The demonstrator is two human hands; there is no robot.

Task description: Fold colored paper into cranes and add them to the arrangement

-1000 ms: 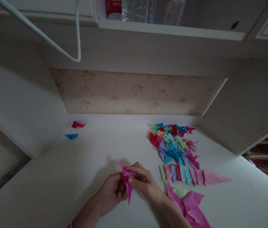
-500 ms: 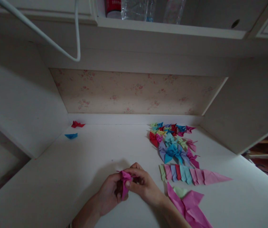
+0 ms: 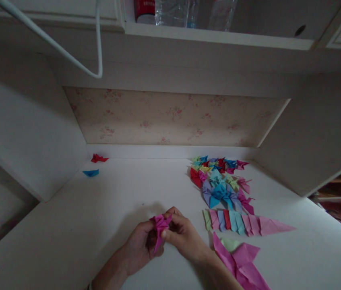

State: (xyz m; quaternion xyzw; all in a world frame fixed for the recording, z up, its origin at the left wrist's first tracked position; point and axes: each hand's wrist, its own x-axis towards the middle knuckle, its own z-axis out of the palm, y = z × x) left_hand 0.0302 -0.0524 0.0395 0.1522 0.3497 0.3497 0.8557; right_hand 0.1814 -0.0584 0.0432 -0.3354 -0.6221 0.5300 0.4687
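Pinched between both hands, left (image 3: pixel 141 246) and right (image 3: pixel 182 235), a pink paper piece (image 3: pixel 160 227) is seemingly half-folded; finished folded figures (image 3: pixel 218 181) are piled on the desk (image 3: pixel 112 201).

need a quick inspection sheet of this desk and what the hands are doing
surface: white desk, dimly lit, set in an alcove with flowered back panel.
job's things: pink folded paper pinched between left hand and right hand, held just above the desk.
clutter: pile of folded paper shapes; row of folded strips; pink sheets; red piece and blue piece at the back left.
fingers: both hands closed on the pink paper.
cables: white cable hangs in a loop at upper left.
surroundings: shelf above with bottles.
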